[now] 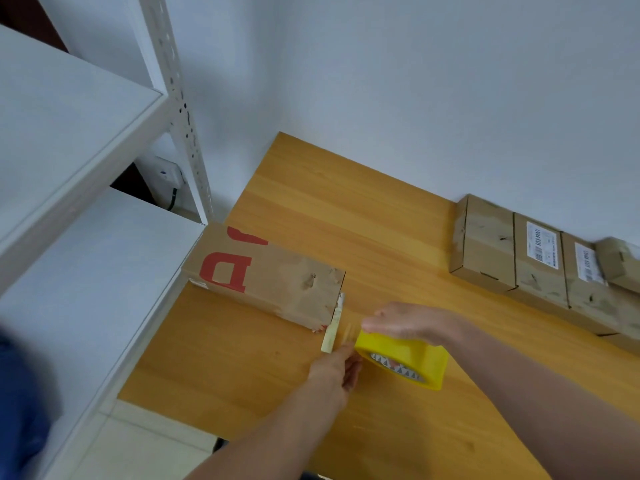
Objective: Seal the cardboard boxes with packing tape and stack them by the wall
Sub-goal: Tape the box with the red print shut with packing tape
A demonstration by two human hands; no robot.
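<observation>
Right hand (405,322) grips the yellow tape roll (403,362) from above. Left hand (332,368) is at the lower end of a loose tape strip (331,329), too blurred to tell if it pinches it. The strip hangs off the near end of the red-printed box (270,275), which lies flat, far end by the white shelf unit (79,140). A row of small boxes (512,254) lines the wall (415,81) (two carry white labels), well apart from the hands. Surface (346,209) is yellow wood, wall white, with a socket (166,172) behind the shelf post.
</observation>
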